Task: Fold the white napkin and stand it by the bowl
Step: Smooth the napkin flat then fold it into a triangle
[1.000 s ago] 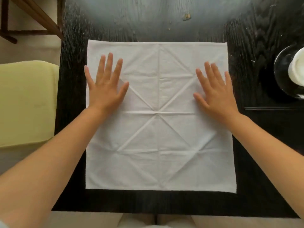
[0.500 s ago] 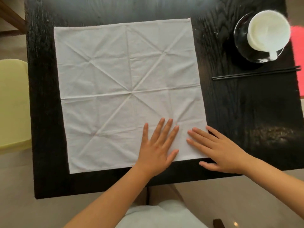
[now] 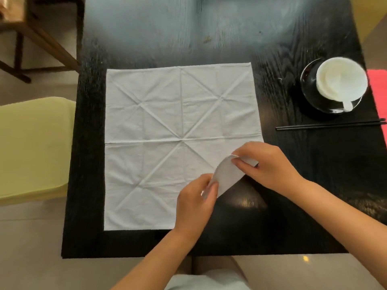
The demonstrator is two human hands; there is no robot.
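— hidden or cut off?
— near right corner of the creased square white cloth napkin (image 3: 167, 143), lifted and curled over, partly covered by both hands. underside of that raised flap not visible. thin black chopsticks (image 3: 330, 124) cut off at the right edge. red flat thing (image 3: 379, 95) at the right edge, mostly out of view, not identifiable. round white bowl (image 3: 341, 80) seen from above, sitting on a glossy black saucer (image 3: 307, 88); small white tab poking out at the bowl's near rim, hard to make out. pale yellow-green cushioned seat (image 3: 31, 147) cut off at the left; brown wooden chair frame (image 3: 41, 38) only partly in view at top left. far part of the dark black wood-grain worktop (image 3: 88, 185) washed out by glare.
— napkin against the hands?
— spread flat across the middle of the worktop, well apart from the bowl at far right. left hand (image 3: 195, 203) at the near edge, thumb and fingers pinching the lower end of the raised flap. right hand (image 3: 266, 166) just beyond it, fingers curled and pinching the flap's upper tip. both clamped on the same corner, close together, not touching each other.
— writing, labels?
— none readable anywhere.
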